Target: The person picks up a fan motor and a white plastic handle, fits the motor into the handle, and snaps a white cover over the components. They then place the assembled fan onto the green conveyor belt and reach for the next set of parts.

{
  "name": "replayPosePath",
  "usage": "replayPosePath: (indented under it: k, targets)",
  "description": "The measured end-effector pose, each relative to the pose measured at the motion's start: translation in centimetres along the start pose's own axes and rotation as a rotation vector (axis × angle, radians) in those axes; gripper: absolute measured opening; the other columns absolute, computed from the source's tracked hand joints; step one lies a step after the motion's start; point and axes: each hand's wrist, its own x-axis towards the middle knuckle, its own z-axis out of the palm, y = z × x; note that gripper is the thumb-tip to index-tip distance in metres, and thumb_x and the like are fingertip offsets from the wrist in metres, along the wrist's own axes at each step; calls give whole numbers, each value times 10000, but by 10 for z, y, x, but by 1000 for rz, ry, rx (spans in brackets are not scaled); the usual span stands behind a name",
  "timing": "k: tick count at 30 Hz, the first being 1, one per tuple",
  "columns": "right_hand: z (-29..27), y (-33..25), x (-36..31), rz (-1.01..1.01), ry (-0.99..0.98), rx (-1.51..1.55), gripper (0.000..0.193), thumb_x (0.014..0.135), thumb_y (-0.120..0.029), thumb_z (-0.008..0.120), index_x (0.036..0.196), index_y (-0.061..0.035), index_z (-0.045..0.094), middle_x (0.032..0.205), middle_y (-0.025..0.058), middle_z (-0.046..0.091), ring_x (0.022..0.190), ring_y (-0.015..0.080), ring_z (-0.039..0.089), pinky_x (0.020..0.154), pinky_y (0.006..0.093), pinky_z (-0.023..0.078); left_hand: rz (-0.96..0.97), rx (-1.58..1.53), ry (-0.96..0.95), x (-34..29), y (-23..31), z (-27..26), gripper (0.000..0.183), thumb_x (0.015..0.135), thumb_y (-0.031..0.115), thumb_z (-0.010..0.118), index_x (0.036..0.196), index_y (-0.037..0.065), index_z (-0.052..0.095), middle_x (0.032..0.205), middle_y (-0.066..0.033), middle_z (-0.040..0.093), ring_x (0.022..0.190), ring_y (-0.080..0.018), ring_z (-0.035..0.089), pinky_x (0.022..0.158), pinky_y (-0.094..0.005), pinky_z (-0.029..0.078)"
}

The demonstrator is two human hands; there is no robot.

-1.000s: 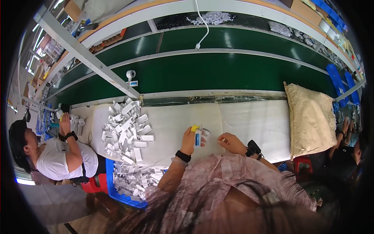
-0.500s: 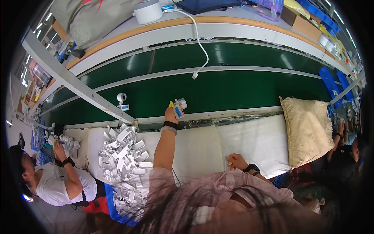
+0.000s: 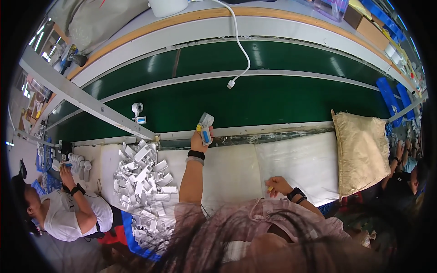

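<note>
My left hand (image 3: 199, 142) reaches out to the edge of the green belt, its fingers closed round a small white device (image 3: 206, 129). That device has a rounded white end and a blue panel on its body. Yellow shows at my fingertips, perhaps a finger cover. My right hand (image 3: 279, 186) hovers over the white padded worktop (image 3: 227, 175), fingers curled together with a bit of yellow at the tips; what it holds, if anything, is too small to make out. To the left, a heap of white plastic housings (image 3: 143, 173) spills down to a blue crate (image 3: 135, 243).
Another white device (image 3: 138, 113) with a blue panel lies on the green belt (image 3: 282, 104). A white cable (image 3: 246, 54) hangs from the shelf above. A beige cushion (image 3: 362, 154) lies at right. A slanted metal post (image 3: 82, 93) crosses the left. Co-workers sit on both sides.
The device in my left hand has turned more upright, its rounded end now above the blue panel. My right hand stays in nearly the same spot. The view has shifted slightly.
</note>
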Motion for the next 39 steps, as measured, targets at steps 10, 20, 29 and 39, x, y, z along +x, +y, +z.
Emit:
replayPosePath:
  k: [10,20,29,39]
  targets:
    - [58,-99,-25,-1042,279,-511,606,817,-115,685,1339,-76,380,1286,115,444,1156,187,468,934,329,414,-81,360,-262,-173,-50,85,333,984,308,365,1189,76,486,974,-143,660,650,-212,608,555,-315,503]
    - [72,-91,-46,-622,-419,195,709,763,-31,714,1363,-86,342,1274,42,469,1195,160,451,999,326,392,-46,257,-324,-254,-69,110,308,975,269,414,1198,63,463,991,-152,653,659,-191,619,556,-308,514]
    - [49,-100,-90,-644,-309,395,470,846,-119,658,1268,-72,458,1193,33,546,1055,134,551,874,274,470,-88,308,-347,-290,-86,116,335,984,341,409,1176,74,471,914,-108,619,665,-159,598,500,-298,519]
    - [38,-170,-123,-888,-270,-58,532,779,-120,734,1246,-38,493,1147,52,577,1072,152,552,915,290,449,52,614,-411,-303,-93,126,317,924,114,535,1215,62,421,901,-79,585,658,-129,571,481,-271,506]
